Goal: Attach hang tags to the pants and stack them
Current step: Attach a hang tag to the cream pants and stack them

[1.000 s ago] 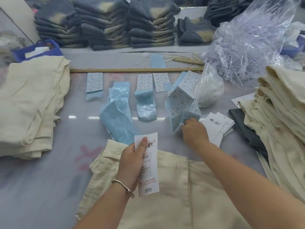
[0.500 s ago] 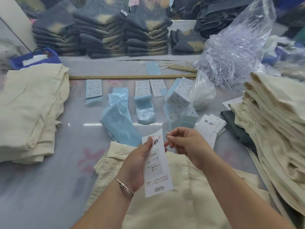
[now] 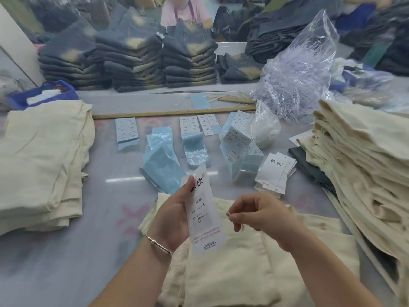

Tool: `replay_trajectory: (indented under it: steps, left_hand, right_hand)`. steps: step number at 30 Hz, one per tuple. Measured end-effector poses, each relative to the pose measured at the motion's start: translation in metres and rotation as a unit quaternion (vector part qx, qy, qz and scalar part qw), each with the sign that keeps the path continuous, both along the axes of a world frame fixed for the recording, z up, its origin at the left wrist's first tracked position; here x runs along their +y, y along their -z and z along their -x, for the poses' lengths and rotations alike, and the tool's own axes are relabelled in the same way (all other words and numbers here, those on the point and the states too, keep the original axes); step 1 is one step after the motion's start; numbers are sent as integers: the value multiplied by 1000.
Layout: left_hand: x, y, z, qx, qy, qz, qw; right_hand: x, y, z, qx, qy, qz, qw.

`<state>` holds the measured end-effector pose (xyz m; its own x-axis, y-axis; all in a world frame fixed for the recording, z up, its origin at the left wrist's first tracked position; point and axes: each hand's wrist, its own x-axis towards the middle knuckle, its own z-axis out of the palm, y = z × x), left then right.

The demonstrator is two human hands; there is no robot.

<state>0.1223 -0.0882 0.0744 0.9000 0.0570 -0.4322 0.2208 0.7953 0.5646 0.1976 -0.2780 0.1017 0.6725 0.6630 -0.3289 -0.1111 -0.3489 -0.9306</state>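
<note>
My left hand point(image 3: 171, 214) grips a long white hang tag point(image 3: 204, 214) upright, thumb on its top edge, above cream pants point(image 3: 239, 269) lying flat on the table in front of me. To the right of the tag, my right hand point(image 3: 254, 212) pinches something very small and thin at its fingertips; I cannot make out what. More white hang tags point(image 3: 273, 175) lie fanned on the table behind my right hand. Sheets of size stickers on blue backing point(image 3: 238, 138) lie further back.
Folded cream pants are piled at left point(image 3: 42, 160) and in a tall stack at right point(image 3: 358, 173). A clear bag of plastic fasteners point(image 3: 296, 78) and a wooden ruler point(image 3: 172, 113) sit behind. Dark folded jeans point(image 3: 132, 60) line the back. A blue bin point(image 3: 42, 95) stands far left.
My right hand left the sticker sheets, came to the tag's top, then drew back right with fingertips pinched. My left hand lifted the tag a little.
</note>
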Motion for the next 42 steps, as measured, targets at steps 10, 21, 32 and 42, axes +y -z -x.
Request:
replay_trajectory:
  steps: [10, 21, 32, 42]
  left_hand:
    - [3, -9, 25, -181, 97, -213, 955]
    - [-6, -5, 29, -113, 131, -346, 922]
    - [-10, -13, 26, -37, -66, -553, 830]
    - [-20, -24, 34, -164, -39, -739, 653]
  right_hand:
    - [23, -7, 28, 52, 114, -144, 982]
    - [47, -9, 33, 181, 211, -142, 950]
    - [31, -10, 29, -278, 173, -107, 939]
    - [41, -18, 38, -445, 108, 1, 889]
